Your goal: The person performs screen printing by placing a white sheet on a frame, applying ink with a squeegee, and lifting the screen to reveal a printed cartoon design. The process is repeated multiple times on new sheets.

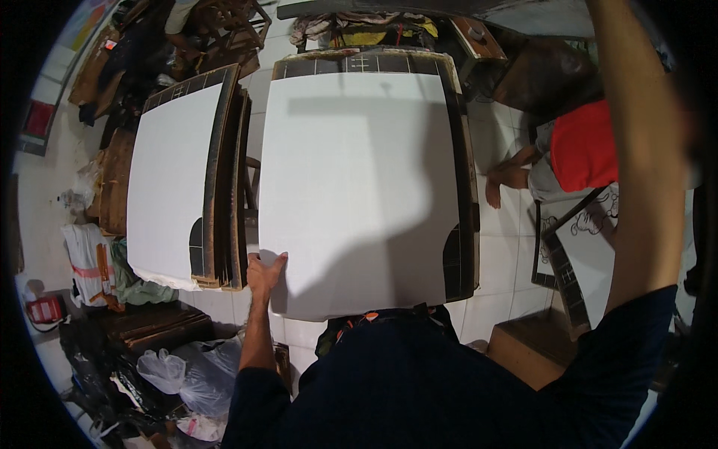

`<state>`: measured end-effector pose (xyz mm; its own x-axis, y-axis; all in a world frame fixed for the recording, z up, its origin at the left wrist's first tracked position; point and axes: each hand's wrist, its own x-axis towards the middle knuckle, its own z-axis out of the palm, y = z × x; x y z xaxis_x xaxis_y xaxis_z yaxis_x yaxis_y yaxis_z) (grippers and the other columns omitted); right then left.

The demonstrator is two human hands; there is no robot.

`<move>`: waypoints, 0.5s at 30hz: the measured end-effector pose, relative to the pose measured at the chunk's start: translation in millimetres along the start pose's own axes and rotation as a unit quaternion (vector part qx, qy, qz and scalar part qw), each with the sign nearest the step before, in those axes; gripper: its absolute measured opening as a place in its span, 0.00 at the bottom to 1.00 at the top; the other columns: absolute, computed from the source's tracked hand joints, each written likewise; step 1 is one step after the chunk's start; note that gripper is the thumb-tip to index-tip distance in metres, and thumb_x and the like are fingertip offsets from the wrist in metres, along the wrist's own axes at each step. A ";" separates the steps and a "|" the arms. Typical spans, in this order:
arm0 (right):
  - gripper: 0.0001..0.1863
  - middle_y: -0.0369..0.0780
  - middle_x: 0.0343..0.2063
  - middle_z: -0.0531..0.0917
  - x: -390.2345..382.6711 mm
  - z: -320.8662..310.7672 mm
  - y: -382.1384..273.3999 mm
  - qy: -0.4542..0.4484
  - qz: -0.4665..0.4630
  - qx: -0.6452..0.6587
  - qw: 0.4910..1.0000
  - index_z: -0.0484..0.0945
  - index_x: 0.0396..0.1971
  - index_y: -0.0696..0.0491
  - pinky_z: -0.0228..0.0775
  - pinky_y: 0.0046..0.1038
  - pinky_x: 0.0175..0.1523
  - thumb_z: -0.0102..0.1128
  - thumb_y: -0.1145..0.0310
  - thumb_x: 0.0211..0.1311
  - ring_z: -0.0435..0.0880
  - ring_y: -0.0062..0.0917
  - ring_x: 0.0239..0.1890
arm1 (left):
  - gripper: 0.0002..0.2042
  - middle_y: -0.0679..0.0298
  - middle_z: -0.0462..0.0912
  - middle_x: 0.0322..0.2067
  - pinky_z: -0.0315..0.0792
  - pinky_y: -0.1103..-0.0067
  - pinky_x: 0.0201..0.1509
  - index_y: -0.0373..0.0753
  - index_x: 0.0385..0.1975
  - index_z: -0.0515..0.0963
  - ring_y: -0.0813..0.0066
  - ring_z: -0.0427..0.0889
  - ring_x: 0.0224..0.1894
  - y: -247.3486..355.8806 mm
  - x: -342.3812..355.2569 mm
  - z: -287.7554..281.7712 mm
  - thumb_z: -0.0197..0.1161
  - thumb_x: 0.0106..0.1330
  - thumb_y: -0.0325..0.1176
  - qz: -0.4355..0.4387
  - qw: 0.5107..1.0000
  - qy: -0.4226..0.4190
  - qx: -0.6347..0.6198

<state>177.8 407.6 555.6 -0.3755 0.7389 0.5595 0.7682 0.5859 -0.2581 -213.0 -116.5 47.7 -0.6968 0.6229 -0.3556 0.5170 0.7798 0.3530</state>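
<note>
A large white board (pixel 321 172) with a dark grid-lined border lies in front of me, crossed by my shadow. My left hand (pixel 266 271) grips its left edge near the bottom corner, thumb and fingers at the rim. My right arm rises along the right side and leaves the view at the top, so that hand is out of sight. Just left of my left hand stands a stack of similar white-faced boards (pixel 168 179) with dark, worn edges.
A person in red (pixel 583 142) is at the right, bare feet out, near more boards (pixel 591 262) with black drawings and a brown box (pixel 523 348). Plastic bags (pixel 198 374) and bundles crowd the lower left. Wooden furniture (pixel 479 41) and cloths (pixel 381 34) line the far side.
</note>
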 end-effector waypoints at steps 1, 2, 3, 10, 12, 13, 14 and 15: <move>0.36 0.42 0.26 0.89 -4.1 -1.5 -2.7 -0.009 -0.005 -0.002 1.000 0.91 0.27 0.55 0.77 0.32 0.47 0.71 0.29 0.54 0.86 0.27 0.31 | 0.51 0.32 0.80 0.54 0.77 0.57 0.58 0.23 0.59 0.71 0.41 0.83 0.57 -2.6 3.9 2.9 0.78 0.51 0.66 -0.007 1.000 -0.018 -0.009; 0.36 0.41 0.25 0.89 -10.4 -4.7 -5.6 -0.018 -0.010 -0.005 1.000 0.91 0.25 0.55 0.77 0.31 0.46 0.71 0.29 0.54 0.86 0.27 0.30 | 0.51 0.32 0.79 0.55 0.77 0.58 0.59 0.22 0.59 0.70 0.40 0.81 0.58 -4.9 7.2 5.6 0.78 0.51 0.66 0.007 1.000 -0.019 0.000; 0.38 0.40 0.21 0.86 -10.4 -0.5 -13.2 0.001 0.052 -0.077 0.996 0.88 0.20 0.54 0.77 0.32 0.45 0.69 0.27 0.53 0.84 0.26 0.27 | 0.50 0.32 0.79 0.55 0.77 0.59 0.60 0.22 0.59 0.70 0.39 0.80 0.60 -6.4 9.2 7.0 0.78 0.51 0.65 0.021 0.999 -0.027 0.011; 0.34 0.36 0.32 0.88 -124.1 20.6 -27.1 -0.014 0.118 -0.063 0.991 0.87 0.31 0.45 0.76 0.35 0.45 0.68 0.24 0.52 0.86 0.25 0.38 | 0.47 0.37 0.73 0.66 0.70 0.64 0.72 0.25 0.68 0.68 0.42 0.72 0.70 116.2 -28.7 -21.0 0.80 0.57 0.53 0.272 0.960 0.040 0.044; 0.34 0.41 0.28 0.87 -184.2 39.5 -24.8 0.083 0.030 -0.112 0.990 0.86 0.27 0.49 0.76 0.38 0.41 0.70 0.27 0.51 0.87 0.31 0.34 | 0.46 0.39 0.72 0.68 0.67 0.63 0.73 0.26 0.71 0.65 0.49 0.71 0.71 204.1 -56.0 -31.2 0.78 0.61 0.50 0.309 0.920 -0.012 -0.242; 0.36 0.41 0.38 0.88 -215.8 48.9 -22.8 0.060 0.024 -0.138 0.988 0.86 0.38 0.49 0.74 0.38 0.49 0.70 0.27 0.51 0.87 0.33 0.42 | 0.44 0.42 0.66 0.72 0.65 0.62 0.75 0.26 0.74 0.60 0.51 0.69 0.73 247.2 -70.1 -36.7 0.74 0.67 0.49 0.338 0.857 -0.090 -0.379; 0.40 0.42 0.49 0.88 -244.9 61.3 -21.5 0.059 -0.017 -0.155 0.986 0.87 0.48 0.48 0.72 0.39 0.57 0.70 0.27 0.50 0.87 0.34 0.50 | 0.44 0.44 0.63 0.74 0.66 0.59 0.74 0.29 0.77 0.55 0.53 0.70 0.73 281.3 -87.6 -40.6 0.65 0.73 0.54 0.335 0.764 -0.176 -0.522; 0.37 0.39 0.45 0.88 -273.8 83.9 -23.7 0.138 -0.061 -0.116 0.982 0.86 0.44 0.47 0.71 0.40 0.54 0.72 0.28 0.49 0.86 0.34 0.46 | 0.42 0.46 0.67 0.71 0.67 0.59 0.72 0.33 0.76 0.57 0.55 0.71 0.72 311.6 -101.0 -41.8 0.56 0.76 0.62 0.264 0.628 -0.288 -0.673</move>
<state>219.0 219.4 342.4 -0.3424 0.5306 0.7754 0.8354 0.5496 -0.0072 -2.3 61.0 229.8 -0.1080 0.9941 0.0018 -0.5577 -0.0621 0.8277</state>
